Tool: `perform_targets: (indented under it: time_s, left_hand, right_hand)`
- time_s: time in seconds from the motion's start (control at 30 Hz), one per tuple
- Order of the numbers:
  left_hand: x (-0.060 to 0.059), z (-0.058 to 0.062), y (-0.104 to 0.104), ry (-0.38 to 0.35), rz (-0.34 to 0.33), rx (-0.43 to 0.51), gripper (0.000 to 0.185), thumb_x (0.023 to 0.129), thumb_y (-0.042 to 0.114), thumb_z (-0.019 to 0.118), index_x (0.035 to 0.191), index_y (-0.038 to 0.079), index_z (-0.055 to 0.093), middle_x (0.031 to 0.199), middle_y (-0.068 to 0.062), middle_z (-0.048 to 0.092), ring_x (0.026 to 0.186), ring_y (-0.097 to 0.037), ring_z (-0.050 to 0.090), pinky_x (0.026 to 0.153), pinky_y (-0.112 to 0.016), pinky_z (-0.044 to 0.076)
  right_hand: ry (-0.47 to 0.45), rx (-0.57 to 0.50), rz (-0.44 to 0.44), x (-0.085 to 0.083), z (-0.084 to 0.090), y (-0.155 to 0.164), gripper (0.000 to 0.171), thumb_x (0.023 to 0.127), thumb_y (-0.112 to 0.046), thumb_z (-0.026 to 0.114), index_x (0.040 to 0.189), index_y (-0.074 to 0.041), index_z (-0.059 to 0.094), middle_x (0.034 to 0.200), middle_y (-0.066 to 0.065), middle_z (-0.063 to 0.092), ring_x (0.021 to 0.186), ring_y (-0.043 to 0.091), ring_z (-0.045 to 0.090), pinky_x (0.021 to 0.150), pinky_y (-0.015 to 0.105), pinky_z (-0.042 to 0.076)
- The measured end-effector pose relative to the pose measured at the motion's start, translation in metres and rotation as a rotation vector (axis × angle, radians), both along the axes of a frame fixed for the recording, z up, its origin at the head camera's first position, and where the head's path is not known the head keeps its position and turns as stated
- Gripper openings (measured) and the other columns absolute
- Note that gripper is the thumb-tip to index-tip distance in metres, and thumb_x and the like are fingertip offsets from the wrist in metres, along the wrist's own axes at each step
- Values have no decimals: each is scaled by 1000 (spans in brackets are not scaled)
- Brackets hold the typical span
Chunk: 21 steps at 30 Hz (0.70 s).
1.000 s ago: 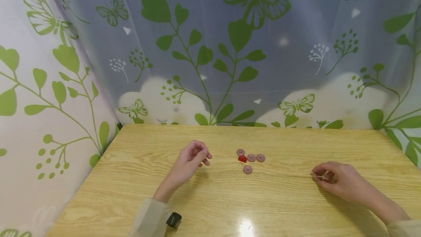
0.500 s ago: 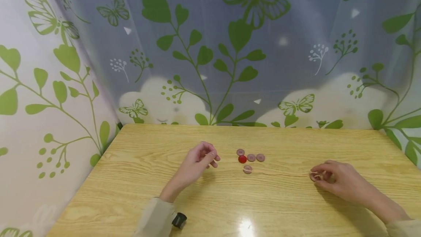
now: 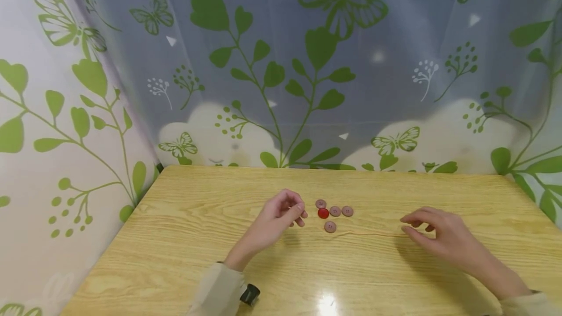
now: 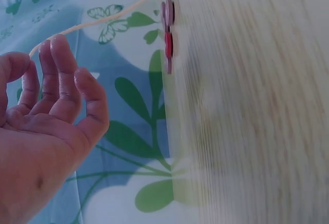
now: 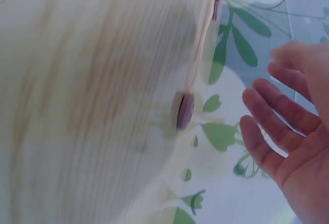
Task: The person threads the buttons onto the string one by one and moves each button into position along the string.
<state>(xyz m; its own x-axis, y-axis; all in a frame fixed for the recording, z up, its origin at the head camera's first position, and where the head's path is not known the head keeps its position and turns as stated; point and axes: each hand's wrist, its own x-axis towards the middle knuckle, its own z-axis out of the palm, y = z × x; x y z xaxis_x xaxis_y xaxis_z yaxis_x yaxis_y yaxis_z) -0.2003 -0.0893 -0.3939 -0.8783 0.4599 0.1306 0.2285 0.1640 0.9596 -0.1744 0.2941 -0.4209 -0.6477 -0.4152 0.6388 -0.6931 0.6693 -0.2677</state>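
Note:
My left hand (image 3: 281,219) pinches one end of a thin pale cord (image 4: 110,18) between thumb and index finger; its other fingers are loosely bent. To the right, my right hand (image 3: 443,238) is held above the table with thumb and fingers apart and nothing between them. In the right wrist view, a brown button (image 5: 186,112) is seen nearly edge-on near those fingers, with strands of the cord running from it; I cannot make this button out in the head view. Between the hands lie several brown buttons (image 3: 347,211) and one red button (image 3: 323,213).
The wooden table (image 3: 175,218) reaches back to a hanging patterned cloth (image 3: 281,87), with another patterned cloth (image 3: 66,160) along the left. One brown button (image 3: 330,227) lies a little in front of the others. A black band (image 3: 250,295) is at the left sleeve.
My left hand has moved right, toward the buttons. The right hand has shifted slightly left, spread its fingers and let go of the brown button it held.

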Motion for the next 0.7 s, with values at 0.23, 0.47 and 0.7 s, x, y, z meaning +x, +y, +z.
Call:
perform_targets:
  time_s: [0.23, 0.47, 0.7]
  left_hand:
    - [2, 2, 9, -13, -33, 22, 21, 108, 14, 50, 118, -3, 54, 100, -11, 62, 82, -14, 65, 79, -29, 56]
    - [5, 4, 15, -16, -50, 41, 18, 107, 13, 51, 116, -2, 55, 101, -13, 62, 80, -14, 64, 78, -29, 57]
    - [8, 5, 21, -33, -69, 62, 17, 108, 13, 51, 116, -1, 55, 106, -16, 62, 80, -12, 64, 80, -30, 58]
  right_hand:
    - [0, -114, 65, 2, 5, -23, 44, 69, 12, 83, 96, -23, 75, 85, -9, 74, 75, -4, 64, 61, 11, 50]
    - [-11, -142, 95, 4, 11, -42, 49, 69, 14, 82, 98, -25, 75, 89, -14, 74, 77, -5, 64, 66, 12, 52]
    - [-43, -205, 143, 7, 15, -65, 48, 73, 13, 82, 101, -25, 74, 90, -13, 74, 78, -4, 65, 70, 14, 53]
